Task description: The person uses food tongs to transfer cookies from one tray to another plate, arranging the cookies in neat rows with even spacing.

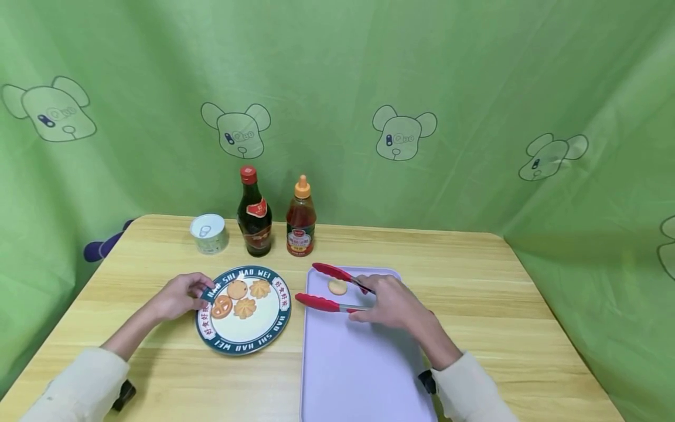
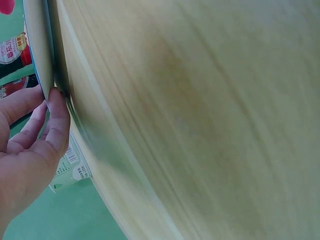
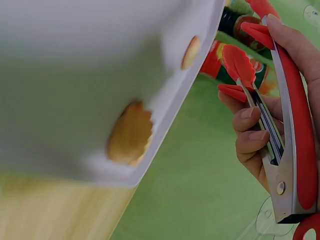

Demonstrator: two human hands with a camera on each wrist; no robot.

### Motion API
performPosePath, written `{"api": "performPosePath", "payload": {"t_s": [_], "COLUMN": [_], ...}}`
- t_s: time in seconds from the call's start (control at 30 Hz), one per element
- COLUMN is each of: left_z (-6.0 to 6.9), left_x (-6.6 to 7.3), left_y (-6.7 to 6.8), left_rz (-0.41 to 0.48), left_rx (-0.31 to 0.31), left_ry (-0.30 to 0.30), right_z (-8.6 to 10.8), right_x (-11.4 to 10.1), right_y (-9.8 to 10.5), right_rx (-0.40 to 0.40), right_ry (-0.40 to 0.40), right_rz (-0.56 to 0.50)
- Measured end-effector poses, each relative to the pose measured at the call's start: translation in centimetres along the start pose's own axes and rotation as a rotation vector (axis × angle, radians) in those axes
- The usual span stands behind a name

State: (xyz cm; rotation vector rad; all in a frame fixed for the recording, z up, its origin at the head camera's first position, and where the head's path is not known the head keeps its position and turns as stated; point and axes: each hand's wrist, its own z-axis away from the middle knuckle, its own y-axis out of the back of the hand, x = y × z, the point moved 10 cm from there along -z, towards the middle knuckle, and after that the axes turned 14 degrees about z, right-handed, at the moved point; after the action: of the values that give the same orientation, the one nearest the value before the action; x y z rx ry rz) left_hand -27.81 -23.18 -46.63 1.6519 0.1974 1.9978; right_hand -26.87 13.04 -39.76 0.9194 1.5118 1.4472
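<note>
My left hand (image 1: 181, 296) pinches the left rim of a round plate (image 1: 248, 346) with a dark green border; the left wrist view shows thumb and fingers (image 2: 59, 117) on the edge. Several cookies lie on the plate, among them a pretzel-shaped cookie (image 1: 221, 306) and a swirled cookie (image 1: 245, 308). Over the lilac tray (image 1: 358, 369) my right hand (image 1: 392, 302) grips red-tipped metal tongs (image 1: 321, 303), their arms spread with nothing between the tips. Near the tray's far edge sits a round cookie (image 1: 337, 286). The right wrist view shows a ridged cookie (image 3: 131, 134) on the tray too.
Behind the plate stand a tin can (image 1: 209, 234), a dark bottle with a red cap (image 1: 255, 220) and a sauce bottle with an orange cap (image 1: 301, 223). A green curtain (image 1: 337, 70) hangs behind the wooden table (image 1: 490, 305).
</note>
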Motion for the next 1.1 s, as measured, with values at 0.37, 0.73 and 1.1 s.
{"api": "performPosePath", "payload": {"t_s": [0.37, 0.73, 1.1], "left_z": [-0.1, 0.0, 0.1], "left_x": [-0.3, -0.2, 0.0], "left_y": [0.0, 0.0, 0.0], "left_rz": [-0.003, 0.003, -0.001], "left_rx": [0.0, 0.001, -0.003], "left_ry": [-0.001, 0.001, -0.005], "right_z": [1.2, 1.9, 1.9], "right_x": [3.6, 4.9, 4.6], "right_y": [-0.8, -1.6, -1.1], "right_rx": [0.006, -0.032, 0.014], "right_ry": [-0.015, -0.045, 0.004], "right_rz": [-0.004, -0.044, -0.019]}}
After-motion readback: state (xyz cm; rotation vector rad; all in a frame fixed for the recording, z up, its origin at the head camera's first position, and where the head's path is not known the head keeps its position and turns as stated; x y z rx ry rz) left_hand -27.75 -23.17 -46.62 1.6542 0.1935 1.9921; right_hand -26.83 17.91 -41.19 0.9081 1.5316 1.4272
